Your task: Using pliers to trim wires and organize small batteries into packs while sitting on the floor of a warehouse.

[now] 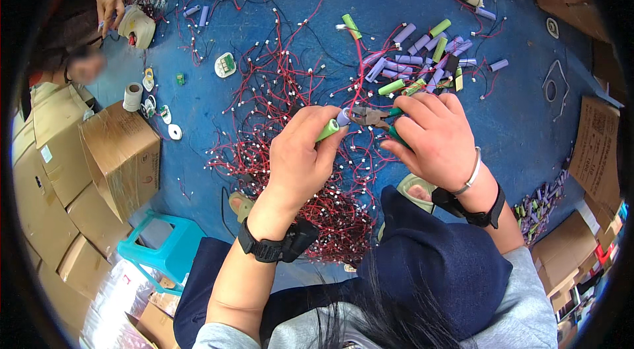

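My left hand (pixel 300 151) is closed around two cylindrical battery cells, a green cell (pixel 327 130) and a purple cell (pixel 343 116) side by side. In my right hand (pixel 432 134) is a pair of pliers or cutters (pixel 371 118) with green handles and metal jaws. The jaws touch or nearly touch the end of the purple cell, where a red wire (pixel 360 85) runs upward. Whether they grip the wire I cannot tell. Beyond my hands lies a loose pile of purple and green cells (pixel 422 58) with wires.
A large tangle of red and black wires with white connectors (pixel 284 85) spreads over the blue floor (pixel 515 111). To the left stand a cardboard box (pixel 125 151) and a turquoise stool (pixel 162 246). Another person's hand (pixel 110 9) shows at upper left. More cells (pixel 545 207) lie at right.
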Action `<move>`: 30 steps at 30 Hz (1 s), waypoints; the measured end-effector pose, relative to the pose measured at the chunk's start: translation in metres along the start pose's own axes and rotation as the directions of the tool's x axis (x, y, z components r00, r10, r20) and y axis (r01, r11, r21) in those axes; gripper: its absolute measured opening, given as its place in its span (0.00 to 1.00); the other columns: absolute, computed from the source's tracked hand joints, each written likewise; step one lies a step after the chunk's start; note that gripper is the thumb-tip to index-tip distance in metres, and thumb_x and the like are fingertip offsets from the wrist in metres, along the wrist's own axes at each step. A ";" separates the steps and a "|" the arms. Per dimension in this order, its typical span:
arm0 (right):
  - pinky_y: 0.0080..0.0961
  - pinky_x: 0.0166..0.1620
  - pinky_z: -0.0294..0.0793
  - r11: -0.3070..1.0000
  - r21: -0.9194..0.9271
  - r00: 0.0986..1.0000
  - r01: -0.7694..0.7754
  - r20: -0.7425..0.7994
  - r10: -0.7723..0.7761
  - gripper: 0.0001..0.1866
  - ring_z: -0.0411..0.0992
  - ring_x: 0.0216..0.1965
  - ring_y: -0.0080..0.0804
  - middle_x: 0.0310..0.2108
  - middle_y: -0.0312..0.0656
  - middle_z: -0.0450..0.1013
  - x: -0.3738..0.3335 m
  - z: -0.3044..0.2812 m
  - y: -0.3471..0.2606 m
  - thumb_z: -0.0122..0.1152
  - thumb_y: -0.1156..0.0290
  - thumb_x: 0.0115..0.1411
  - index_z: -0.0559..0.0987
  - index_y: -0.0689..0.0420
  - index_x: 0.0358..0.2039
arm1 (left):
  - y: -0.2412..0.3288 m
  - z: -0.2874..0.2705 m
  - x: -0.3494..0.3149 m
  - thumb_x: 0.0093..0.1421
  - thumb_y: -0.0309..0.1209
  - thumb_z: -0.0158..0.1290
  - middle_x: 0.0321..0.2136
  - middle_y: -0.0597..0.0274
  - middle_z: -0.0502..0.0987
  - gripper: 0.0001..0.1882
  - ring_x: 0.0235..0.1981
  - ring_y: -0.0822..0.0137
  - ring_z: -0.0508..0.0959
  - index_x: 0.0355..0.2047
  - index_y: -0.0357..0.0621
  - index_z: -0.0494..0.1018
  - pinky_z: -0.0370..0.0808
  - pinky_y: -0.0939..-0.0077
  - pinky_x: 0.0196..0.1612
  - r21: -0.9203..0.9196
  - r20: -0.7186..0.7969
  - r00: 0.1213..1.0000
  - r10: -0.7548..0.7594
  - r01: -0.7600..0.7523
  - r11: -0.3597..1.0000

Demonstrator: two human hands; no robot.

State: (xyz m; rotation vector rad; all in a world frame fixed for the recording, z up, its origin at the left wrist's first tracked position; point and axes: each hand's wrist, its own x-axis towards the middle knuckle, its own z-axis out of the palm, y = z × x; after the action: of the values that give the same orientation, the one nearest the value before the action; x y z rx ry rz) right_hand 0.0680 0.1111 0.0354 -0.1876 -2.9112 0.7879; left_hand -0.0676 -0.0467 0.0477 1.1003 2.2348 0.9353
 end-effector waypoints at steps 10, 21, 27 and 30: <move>0.27 0.28 0.61 0.980 0.198 0.998 0.018 0.061 -0.031 0.12 0.66 0.22 0.29 0.21 0.34 0.67 -0.002 -0.010 0.000 0.63 0.62 0.45 0.70 0.54 0.20 | 0.010 -0.012 0.006 0.48 0.19 0.53 0.31 0.54 0.74 0.13 0.30 0.57 0.75 0.36 0.39 0.71 0.71 0.73 0.33 0.004 0.049 0.993 0.103 -0.104 0.995; 0.22 0.27 0.65 0.492 0.785 0.926 -0.377 0.340 0.166 0.15 0.66 0.22 0.26 0.19 0.38 0.68 -0.005 -0.021 0.023 0.54 0.61 0.57 0.73 0.61 0.24 | -0.006 -0.010 -0.004 0.58 0.30 0.49 0.29 0.66 0.73 0.15 0.23 0.78 0.68 0.45 0.39 0.66 0.66 0.83 0.25 -0.462 0.139 0.911 -0.389 0.407 0.788; 0.37 0.39 0.66 0.927 0.356 0.964 -0.117 0.266 0.020 0.15 0.67 0.36 0.44 0.34 0.47 0.69 -0.006 -0.005 0.013 0.61 0.60 0.48 0.72 0.61 0.24 | 0.004 -0.007 0.003 0.58 0.32 0.50 0.31 0.59 0.74 0.17 0.17 0.81 0.65 0.46 0.40 0.64 0.60 0.88 0.18 -0.861 0.242 0.832 -0.500 0.421 0.284; 0.37 0.42 0.65 0.844 0.526 0.987 -0.105 0.156 0.027 0.16 0.67 0.39 0.46 0.38 0.49 0.68 -0.002 -0.007 0.009 0.61 0.59 0.47 0.73 0.61 0.25 | 0.007 -0.004 0.003 0.57 0.31 0.51 0.31 0.58 0.75 0.16 0.16 0.81 0.65 0.45 0.41 0.64 0.60 0.89 0.18 -0.874 0.284 0.828 -0.483 0.430 0.225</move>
State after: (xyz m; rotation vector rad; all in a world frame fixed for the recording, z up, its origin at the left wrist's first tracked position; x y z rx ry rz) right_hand 0.0716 0.1217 0.0371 -0.1806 -2.6785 1.6433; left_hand -0.0688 -0.0423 0.0548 -0.1532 1.3946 1.5944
